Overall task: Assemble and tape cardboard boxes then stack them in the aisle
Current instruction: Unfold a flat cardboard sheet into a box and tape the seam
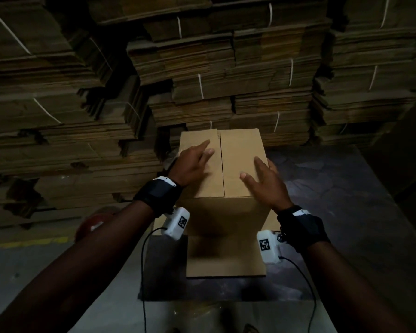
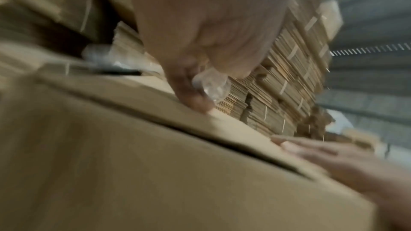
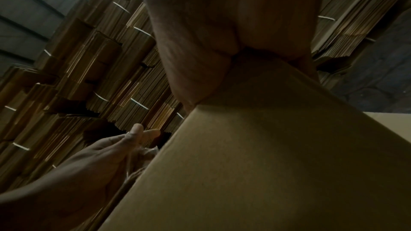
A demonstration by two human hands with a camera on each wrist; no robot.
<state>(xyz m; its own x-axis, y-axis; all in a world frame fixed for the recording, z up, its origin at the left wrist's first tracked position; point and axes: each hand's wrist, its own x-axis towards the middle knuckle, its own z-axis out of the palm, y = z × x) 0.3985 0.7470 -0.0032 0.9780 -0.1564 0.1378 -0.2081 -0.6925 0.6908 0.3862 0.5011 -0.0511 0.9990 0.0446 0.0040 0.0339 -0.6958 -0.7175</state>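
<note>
Already the cardboard box (image 1: 222,164) is standing upright on the counter (image 1: 346,212), its two top flaps folded shut and meeting at a centre seam that is showing no tape yet. The left hand (image 1: 193,164) is lying flat on the left flap while pinching a crumpled clear tape end (image 2: 211,87); the right hand (image 1: 265,183), fingers straight, is pressing the right flap. Taping and stacking, I judge, are still ahead.

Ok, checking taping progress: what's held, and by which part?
Left hand pinches crumpled clear tape, which part unclear; right hand only presses the box top.
</note>
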